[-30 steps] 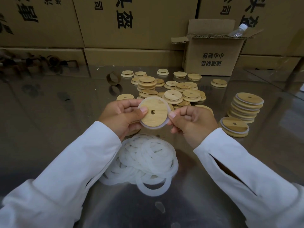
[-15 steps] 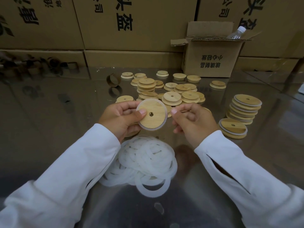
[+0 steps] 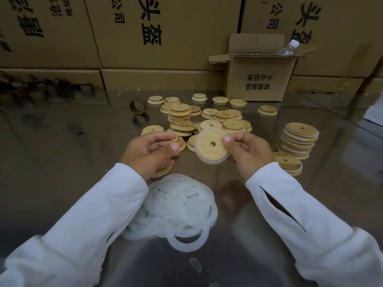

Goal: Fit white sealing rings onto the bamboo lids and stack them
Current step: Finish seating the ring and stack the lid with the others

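My right hand [image 3: 248, 152] pinches a round bamboo lid [image 3: 211, 147] with a centre hole and a white sealing ring around its rim, held tilted above the table. Beside it to the left, my left hand [image 3: 149, 153] has its fingers loosely curled and holds nothing. A heap of loose white sealing rings [image 3: 178, 206] lies on the table just in front of both hands. Several bare bamboo lids [image 3: 209, 119] are scattered and piled behind the hands. A tall stack of ringed lids [image 3: 298, 139] stands at the right, with a short stack [image 3: 290, 163] in front of it.
The glossy table [image 3: 62, 162] reflects its surroundings. An open cardboard box [image 3: 261, 79] with a plastic bottle [image 3: 288, 48] in it stands at the back right. Large cartons [image 3: 161, 32] wall off the far edge. A cardboard tape core [image 3: 137, 106] stands left of the lids.
The ringed lid has passed from my left hand to my right hand and moved right. My left hand has let go of it.
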A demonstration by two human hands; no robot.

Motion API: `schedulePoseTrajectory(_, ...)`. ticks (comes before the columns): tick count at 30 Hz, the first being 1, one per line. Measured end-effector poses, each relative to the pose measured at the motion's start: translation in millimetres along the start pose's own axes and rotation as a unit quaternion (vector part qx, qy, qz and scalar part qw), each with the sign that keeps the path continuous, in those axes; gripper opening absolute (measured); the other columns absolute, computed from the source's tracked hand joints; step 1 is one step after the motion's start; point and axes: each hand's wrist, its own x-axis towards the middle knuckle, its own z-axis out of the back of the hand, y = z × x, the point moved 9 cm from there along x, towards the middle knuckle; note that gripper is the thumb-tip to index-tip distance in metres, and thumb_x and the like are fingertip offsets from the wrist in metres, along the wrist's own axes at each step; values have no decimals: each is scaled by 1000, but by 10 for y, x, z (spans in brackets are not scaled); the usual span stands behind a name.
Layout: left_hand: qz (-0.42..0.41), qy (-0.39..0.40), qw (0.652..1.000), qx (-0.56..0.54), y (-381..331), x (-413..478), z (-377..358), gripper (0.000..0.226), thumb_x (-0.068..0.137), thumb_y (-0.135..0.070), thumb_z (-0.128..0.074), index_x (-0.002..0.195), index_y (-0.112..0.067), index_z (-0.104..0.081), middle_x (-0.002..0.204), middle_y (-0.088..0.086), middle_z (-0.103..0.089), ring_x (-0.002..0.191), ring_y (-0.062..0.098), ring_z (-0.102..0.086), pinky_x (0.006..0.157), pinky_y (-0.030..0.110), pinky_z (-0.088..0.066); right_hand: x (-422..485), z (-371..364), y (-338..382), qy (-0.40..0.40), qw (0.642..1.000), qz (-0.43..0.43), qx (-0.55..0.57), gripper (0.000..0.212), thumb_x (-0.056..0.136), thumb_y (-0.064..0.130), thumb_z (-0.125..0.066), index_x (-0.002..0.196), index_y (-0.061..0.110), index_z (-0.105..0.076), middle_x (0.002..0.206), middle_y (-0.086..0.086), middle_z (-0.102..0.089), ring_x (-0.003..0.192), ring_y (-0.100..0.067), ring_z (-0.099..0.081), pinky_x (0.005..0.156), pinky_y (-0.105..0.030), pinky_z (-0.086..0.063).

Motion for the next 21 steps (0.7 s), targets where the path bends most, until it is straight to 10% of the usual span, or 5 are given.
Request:
schedulePoseTrajectory(8, -21, -53, 998, 14, -5, 32, 148, 18, 82, -4, -64, 86, -22, -67, 91, 11, -66, 85, 19, -65, 72, 31, -57, 79, 1103, -134, -263, 953, -36, -146, 24, 90, 23, -53, 112, 13, -56, 75, 5, -52, 81, -15, -47, 77, -22, -33)
schedulePoseTrajectory(21, -19, -58, 998, 33, 28, 59, 204, 19, 81, -4, -64, 84, -22, -68, 87, 10, -67, 85, 22, -65, 67, 26, -58, 48, 1478, -303, -283, 895, -146, -311, 30, 90, 16, -43, 111, 0, -57, 119, -24, -52, 109, -41, -50, 91, -40, -42)
